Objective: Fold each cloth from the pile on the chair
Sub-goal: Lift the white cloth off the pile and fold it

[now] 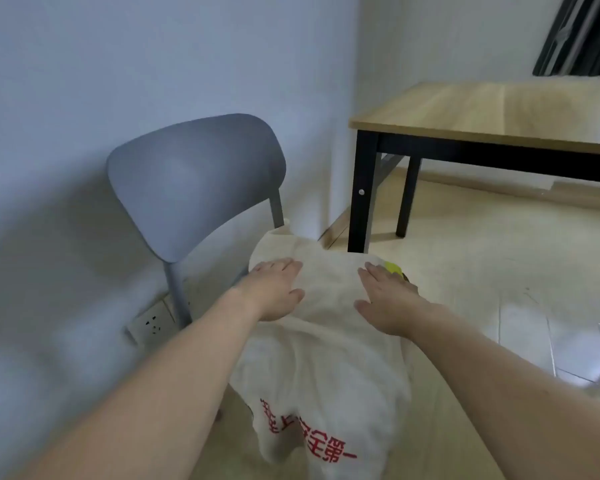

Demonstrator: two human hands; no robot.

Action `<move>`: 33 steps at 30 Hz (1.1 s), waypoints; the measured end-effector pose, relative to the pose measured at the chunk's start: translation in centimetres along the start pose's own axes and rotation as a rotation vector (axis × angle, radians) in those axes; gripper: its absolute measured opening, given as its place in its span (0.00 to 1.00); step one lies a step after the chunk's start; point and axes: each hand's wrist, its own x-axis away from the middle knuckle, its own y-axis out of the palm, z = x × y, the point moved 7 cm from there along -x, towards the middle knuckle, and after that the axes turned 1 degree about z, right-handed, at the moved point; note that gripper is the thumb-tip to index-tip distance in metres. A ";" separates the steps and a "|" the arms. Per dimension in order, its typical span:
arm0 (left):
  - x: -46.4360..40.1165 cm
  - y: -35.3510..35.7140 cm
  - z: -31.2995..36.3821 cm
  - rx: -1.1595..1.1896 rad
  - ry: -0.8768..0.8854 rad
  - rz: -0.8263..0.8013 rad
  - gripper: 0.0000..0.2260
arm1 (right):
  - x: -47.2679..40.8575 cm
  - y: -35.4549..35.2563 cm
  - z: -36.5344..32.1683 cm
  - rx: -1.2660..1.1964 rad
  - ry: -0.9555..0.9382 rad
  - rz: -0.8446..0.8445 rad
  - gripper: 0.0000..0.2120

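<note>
Two hands flat on one white cloth (321,344).
Left hand (276,289) and right hand (387,299) press it, fingers straight. One grey chair (194,178), one table (482,112) beside.

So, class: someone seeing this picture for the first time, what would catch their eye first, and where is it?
Two bare hands, the left hand and right hand, lie flat on a cream cloth at the centre, draped over the seat of a grey chair. Red printed characters stand out on the cloth's hanging lower end. A wooden table stands at upper right.
</note>
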 end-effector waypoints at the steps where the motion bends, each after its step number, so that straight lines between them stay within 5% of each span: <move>1: 0.8 0.0 0.2 0.002 0.014 0.004 0.26 | 0.9 0.1 -0.1 0.026 0.004 0.022 0.29; 8: 7.4 2.6 2.6 0.049 0.139 -0.137 0.07 | 7.2 3.4 -1.1 -0.127 0.051 0.005 0.20; 13: 9.7 5.8 2.6 0.122 0.119 -0.195 0.14 | 9.2 6.6 -0.6 -0.348 0.231 -0.012 0.12; 18: 9.6 7.7 3.0 0.103 -0.041 -0.071 0.16 | 11.2 10.1 1.0 -0.688 0.463 0.093 0.27; 22: 9.2 9.4 4.2 0.039 -0.177 0.026 0.21 | 13.2 13.7 2.0 -1.194 0.644 0.053 0.34; 26: 9.0 10.5 4.6 0.031 -0.242 0.170 0.20 | 13.6 14.8 2.1 -1.158 0.517 -0.212 0.23; 33: 9.2 10.3 4.6 -0.037 -0.222 0.247 0.19 | 14.0 11.9 2.3 -1.198 0.396 -0.296 0.13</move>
